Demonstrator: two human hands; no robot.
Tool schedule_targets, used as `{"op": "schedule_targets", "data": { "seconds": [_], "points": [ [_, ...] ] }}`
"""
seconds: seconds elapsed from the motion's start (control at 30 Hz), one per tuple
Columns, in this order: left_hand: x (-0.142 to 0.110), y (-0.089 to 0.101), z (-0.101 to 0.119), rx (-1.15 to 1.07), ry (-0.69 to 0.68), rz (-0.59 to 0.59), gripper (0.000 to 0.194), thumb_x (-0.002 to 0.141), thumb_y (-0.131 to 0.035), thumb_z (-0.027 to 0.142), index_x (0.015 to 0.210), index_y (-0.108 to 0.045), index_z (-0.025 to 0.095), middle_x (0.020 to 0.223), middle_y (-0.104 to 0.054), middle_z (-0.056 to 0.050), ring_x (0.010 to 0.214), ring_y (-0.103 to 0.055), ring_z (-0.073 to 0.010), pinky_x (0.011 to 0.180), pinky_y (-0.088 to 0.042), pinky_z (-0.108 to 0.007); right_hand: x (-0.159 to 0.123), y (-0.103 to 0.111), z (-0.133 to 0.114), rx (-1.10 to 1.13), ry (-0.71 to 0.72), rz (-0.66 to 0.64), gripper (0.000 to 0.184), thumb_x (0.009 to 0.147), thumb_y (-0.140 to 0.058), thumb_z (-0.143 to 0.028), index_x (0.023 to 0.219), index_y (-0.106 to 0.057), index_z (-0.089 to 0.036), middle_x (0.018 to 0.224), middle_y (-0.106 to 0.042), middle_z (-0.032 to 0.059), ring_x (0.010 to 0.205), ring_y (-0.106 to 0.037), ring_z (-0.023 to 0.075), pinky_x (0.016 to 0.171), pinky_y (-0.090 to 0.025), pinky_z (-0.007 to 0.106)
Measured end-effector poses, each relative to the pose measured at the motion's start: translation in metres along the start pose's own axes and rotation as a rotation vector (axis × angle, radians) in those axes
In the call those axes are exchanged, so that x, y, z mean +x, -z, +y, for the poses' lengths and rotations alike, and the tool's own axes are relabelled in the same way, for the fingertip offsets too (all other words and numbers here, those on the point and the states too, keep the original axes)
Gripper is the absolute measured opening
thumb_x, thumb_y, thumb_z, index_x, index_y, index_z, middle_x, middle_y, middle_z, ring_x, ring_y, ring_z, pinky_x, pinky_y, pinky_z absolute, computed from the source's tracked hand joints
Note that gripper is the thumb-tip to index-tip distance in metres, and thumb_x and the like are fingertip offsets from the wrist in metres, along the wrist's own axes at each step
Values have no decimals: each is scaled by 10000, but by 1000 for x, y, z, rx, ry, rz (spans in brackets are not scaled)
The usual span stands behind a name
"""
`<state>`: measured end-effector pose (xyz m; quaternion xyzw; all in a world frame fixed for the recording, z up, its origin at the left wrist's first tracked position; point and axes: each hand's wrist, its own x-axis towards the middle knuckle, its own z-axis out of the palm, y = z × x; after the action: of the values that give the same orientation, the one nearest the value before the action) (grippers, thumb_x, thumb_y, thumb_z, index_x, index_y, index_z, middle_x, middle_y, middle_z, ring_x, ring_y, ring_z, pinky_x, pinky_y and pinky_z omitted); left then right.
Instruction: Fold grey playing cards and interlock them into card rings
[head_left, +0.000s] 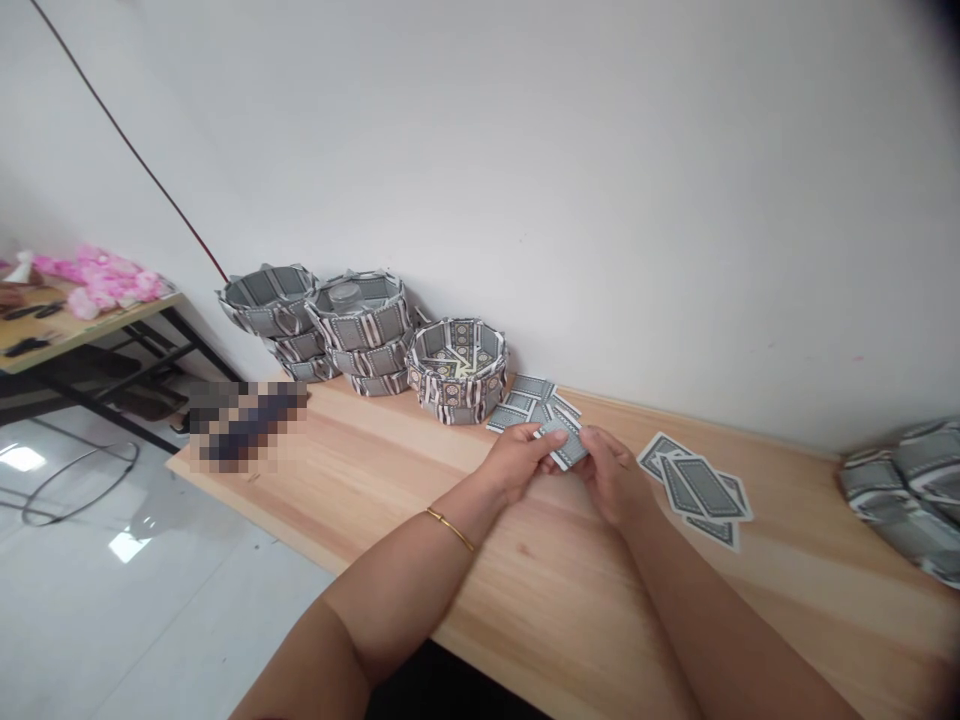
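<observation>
Above the wooden table, my left hand and my right hand hold a grey patterned playing card between them. The left thumb lies on the card's face, and the right fingers pinch its other edge. Just behind my hands is a group of folded-looking card pieces. Several flat playing cards with grey backs and white borders overlap on the table, to the right of my right hand. Whether more than one card is in my hands, I cannot tell.
Round baskets woven from cards stand along the wall: a left stack, a middle stack and a shorter basket with cards inside. More woven card pieces lie at the right edge. Pink flowers rest on another table.
</observation>
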<state>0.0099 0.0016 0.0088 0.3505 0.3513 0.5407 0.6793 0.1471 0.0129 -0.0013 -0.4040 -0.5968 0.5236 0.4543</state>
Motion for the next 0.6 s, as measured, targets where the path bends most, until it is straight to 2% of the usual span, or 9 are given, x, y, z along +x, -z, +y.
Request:
{"op": "schedule_targets", "data": {
  "seconds": [0.13, 0.3, 0.43, 0.6],
  "points": [
    [4, 3, 2, -137, -47, 74, 364, 595, -792, 398, 754, -652, 101, 624, -615, -18, 571, -533, -109, 604, -408, -257, -2, 3, 1, -110, -5, -39, 383, 792, -536, -555, 628, -528, -209, 581, -532, -8, 616, -491, 159, 607, -410, 277],
    [1, 3, 0, -84, 8, 15, 362, 587, -805, 380, 766, -678, 92, 689, -662, -42, 640, -573, -122, 708, -422, -273, -3, 4, -10, -92, 20, -5, 363, 837, -483, -526, 670, -540, -209, 651, -578, 21, 657, -511, 184, 621, -414, 294],
    [-1, 0, -2, -94, 76, -10, 370, 580, -806, 397, 743, -668, 95, 680, -653, -31, 617, -561, -110, 686, -424, -265, -3, 4, -13, -74, 3, -38, 366, 819, -505, -528, 650, -543, -206, 623, -569, 29, 634, -503, 193, 587, -401, 299],
    [1, 0, -1, -136, 98, 24, 372, 594, -790, 412, 737, -647, 100, 638, -633, -30, 576, -551, -122, 615, -431, -265, -2, 2, -3, -47, -24, -162, 359, 809, -540, -525, 658, -560, -200, 568, -519, -10, 605, -477, 160, 595, -395, 281]
  ]
}}
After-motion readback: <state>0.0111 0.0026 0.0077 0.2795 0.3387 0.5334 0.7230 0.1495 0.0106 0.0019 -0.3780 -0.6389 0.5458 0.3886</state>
